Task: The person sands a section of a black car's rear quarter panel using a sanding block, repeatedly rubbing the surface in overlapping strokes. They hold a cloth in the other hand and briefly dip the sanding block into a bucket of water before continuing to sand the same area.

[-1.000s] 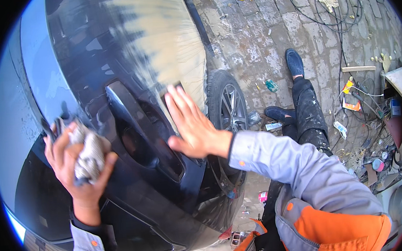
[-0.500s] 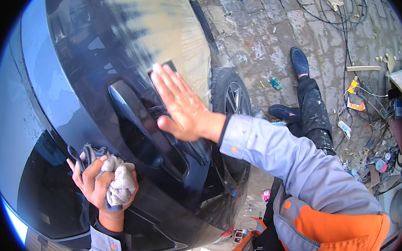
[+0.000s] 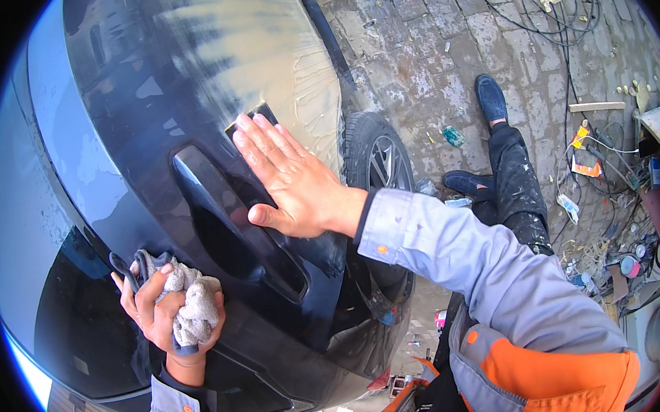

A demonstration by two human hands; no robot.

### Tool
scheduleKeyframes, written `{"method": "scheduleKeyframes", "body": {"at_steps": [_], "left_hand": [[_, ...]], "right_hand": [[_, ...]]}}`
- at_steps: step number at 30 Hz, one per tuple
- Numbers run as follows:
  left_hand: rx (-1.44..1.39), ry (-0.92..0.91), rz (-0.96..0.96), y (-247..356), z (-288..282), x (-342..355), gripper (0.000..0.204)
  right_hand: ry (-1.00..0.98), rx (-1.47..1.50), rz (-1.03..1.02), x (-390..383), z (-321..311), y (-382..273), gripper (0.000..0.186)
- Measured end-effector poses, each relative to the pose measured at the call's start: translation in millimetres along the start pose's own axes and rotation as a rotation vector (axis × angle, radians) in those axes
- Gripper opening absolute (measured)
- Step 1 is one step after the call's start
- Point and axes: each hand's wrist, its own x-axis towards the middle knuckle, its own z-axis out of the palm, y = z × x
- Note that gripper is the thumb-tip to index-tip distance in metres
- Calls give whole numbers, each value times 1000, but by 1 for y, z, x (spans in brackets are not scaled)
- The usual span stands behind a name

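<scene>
My right hand lies flat and open on the side of a dark car, fingers stretched out. Under its fingertips a thin dark sheet, like sandpaper, is pressed against the bodywork and mostly hidden. Beyond the fingertips spreads a beige filler patch, streaked and wet at its edge. A long dark door handle runs beside my right thumb. My left hand is closed round a crumpled grey cloth with dark blue edges, close to the car's window.
The car's wheel is right of my right wrist. On the brick paving lie a coiled black cable, a wooden strip and scattered litter. A person's legs in dark, paint-spotted trousers stand to the right.
My right hand has moved slightly left and down on the panel, with the dark sheet under it. The left hand still grips the cloth; the view has shifted a little.
</scene>
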Motion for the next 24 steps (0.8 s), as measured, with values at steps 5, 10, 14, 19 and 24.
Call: {"method": "scheduleKeyframes", "body": {"at_steps": [5,10,14,19,24], "left_hand": [[-24,8,-8,0,-1,0,30],[-9,9,13,0,-1,2,29],[-13,1,10,0,-1,0,29],[-22,-11,3,-1,-1,0,29],[-3,-4,9,-1,-1,1,30]], "right_hand": [[-155,30,15,-49,6,-12,111],[-5,-45,-1,-11,-1,-6,111],[-38,-19,53,-15,0,-12,111],[-148,46,14,-71,1,-30,112],[-66,-31,65,-5,-10,-13,109]]}}
